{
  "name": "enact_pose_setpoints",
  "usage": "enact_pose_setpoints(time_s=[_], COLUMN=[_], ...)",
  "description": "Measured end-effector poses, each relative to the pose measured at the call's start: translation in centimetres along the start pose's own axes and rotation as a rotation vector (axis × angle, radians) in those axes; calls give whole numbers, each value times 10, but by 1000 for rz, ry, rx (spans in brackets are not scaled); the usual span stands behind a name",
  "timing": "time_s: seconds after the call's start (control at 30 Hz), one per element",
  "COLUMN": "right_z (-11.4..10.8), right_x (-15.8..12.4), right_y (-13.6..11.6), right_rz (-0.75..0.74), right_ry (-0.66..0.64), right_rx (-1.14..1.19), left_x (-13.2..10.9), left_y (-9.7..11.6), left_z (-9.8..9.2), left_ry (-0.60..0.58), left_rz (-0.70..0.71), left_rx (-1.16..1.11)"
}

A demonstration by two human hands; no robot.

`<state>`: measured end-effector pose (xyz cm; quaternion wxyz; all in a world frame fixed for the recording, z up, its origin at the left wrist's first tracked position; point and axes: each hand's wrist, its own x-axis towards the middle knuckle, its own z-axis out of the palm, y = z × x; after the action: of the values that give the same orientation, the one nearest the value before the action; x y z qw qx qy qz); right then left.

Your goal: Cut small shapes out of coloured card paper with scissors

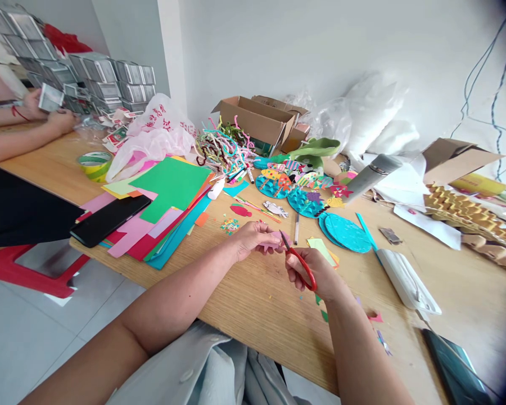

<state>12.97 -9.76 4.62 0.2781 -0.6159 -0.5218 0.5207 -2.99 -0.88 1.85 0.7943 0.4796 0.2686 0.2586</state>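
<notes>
My left hand point(253, 239) pinches a small piece of pink-purple paper point(271, 241) above the table's front part. In my right hand point(307, 271) is a pair of red-handled scissors point(302, 264), its blades at the right edge of that paper. Just beyond the hands lie a pen point(296, 228), a dark red paper fish shape point(240, 210) and a black-and-white fish cutout point(275, 209). A little heap of coloured paper bits point(230, 226) sits left of my left hand. Pale green and orange paper slips point(321, 251) rest behind my right hand.
Stacked coloured paper point(172, 185) with a black phone point(109, 221) on it lies left. Blue paper discs point(346, 232), pipe cleaners point(225, 147) and cardboard boxes point(253, 121) stand farther back. A white case point(408, 279) and another phone point(453, 365) are right. Another person's hands point(61, 120) work far left.
</notes>
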Motion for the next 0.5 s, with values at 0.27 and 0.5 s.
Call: enact_pose_setpoints(time_s=[0.27,0.5], right_z=[1,2], right_x=[1,2], right_y=[0,2], right_rz=[7,2], right_ry=[31,24], right_rx=[38,55], left_x=[3,5], left_y=[-1,-1], left_z=[-1,-2], left_ry=[115,190], left_rz=[-56,-17], left_rx=[-115,-217])
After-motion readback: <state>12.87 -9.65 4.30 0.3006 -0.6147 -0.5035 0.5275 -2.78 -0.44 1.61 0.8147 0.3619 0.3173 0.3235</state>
